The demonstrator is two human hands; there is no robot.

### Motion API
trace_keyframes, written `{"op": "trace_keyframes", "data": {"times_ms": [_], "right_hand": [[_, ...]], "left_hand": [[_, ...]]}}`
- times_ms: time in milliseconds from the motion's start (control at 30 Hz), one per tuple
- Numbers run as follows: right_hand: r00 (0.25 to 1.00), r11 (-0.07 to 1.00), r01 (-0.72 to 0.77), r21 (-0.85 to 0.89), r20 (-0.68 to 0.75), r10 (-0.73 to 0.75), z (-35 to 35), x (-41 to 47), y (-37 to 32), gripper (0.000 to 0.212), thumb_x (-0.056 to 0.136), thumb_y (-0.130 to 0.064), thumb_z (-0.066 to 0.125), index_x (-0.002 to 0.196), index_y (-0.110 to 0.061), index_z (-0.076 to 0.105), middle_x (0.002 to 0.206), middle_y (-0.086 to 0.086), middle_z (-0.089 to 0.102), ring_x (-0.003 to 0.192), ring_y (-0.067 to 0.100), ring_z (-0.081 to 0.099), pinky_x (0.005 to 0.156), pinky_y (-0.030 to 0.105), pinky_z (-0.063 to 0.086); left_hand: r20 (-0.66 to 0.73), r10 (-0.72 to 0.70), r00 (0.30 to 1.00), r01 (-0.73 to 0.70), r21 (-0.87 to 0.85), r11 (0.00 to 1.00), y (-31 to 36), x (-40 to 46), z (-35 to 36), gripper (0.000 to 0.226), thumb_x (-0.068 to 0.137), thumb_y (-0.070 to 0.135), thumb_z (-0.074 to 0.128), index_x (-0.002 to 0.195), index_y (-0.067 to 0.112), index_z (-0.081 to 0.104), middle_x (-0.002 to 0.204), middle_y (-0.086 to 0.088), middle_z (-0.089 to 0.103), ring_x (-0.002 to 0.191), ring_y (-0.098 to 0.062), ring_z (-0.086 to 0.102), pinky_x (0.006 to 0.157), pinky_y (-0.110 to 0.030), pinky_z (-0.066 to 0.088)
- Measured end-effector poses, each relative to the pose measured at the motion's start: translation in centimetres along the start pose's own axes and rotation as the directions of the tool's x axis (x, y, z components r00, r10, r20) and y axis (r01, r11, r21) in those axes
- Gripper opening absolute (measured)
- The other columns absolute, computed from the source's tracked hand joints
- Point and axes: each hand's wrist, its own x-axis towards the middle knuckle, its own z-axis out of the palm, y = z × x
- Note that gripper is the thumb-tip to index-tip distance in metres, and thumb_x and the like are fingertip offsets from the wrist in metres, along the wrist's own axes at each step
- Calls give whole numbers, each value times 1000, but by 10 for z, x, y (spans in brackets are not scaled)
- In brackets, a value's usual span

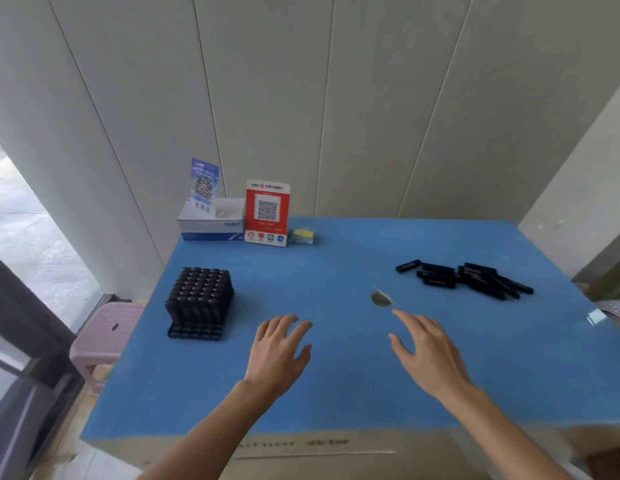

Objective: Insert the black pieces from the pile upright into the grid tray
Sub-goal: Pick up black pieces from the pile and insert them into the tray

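I have the blue counter [336,393] spread wide below me, with the grid tray [197,301] at its left, nearly full of upright black pieces; its nearest row looks empty, though the blur makes that hard to confirm. The pile [471,280] of loose black pieces lies flat at the far right, well apart from the tray. My 2 hands hover between them: the left hand [280,348] spread flat and empty, the right hand [429,351] with fingers straight, reaching toward the pile, also holding nothing. A small hole [381,299] sits in the counter just beyond the right fingertips. My worry: the long carry across could tilt a piece, and a skewed insertion could jostle the tightly packed neighbours.
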Motion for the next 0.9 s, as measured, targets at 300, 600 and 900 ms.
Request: {"op": "trace_keyframes", "data": {"times_ms": [300,600,900], "right_hand": [[994,995,-100,14,47,99,-50,-38,121,46,92,-35,53,135,-20,46,118,-1,58,112,19,51,84,30,46],[988,990,-137,-16,74,138,-62,0,198,43,93,-33,51,134,-20,46,117,-3,58,113,16,49,80,24,41],[976,987,-150,-56,154,157,-58,78,277,40,95,-34,46,133,-23,44,116,-5,56,111,14,48,80,23,43]], "left_hand": [[111,-14,994,20,-59,998,116,19,38,37,77,34,70,112,27,59,108,1,62,98,-21,61,85,-36,47],[154,6,988,16,-137,990,178,81,98,34,83,33,62,116,25,59,112,0,62,104,-22,58,91,-37,43],[189,-30,982,65,-182,981,215,176,147,39,94,38,45,132,27,46,131,5,49,122,-17,43,104,-30,25]]}}
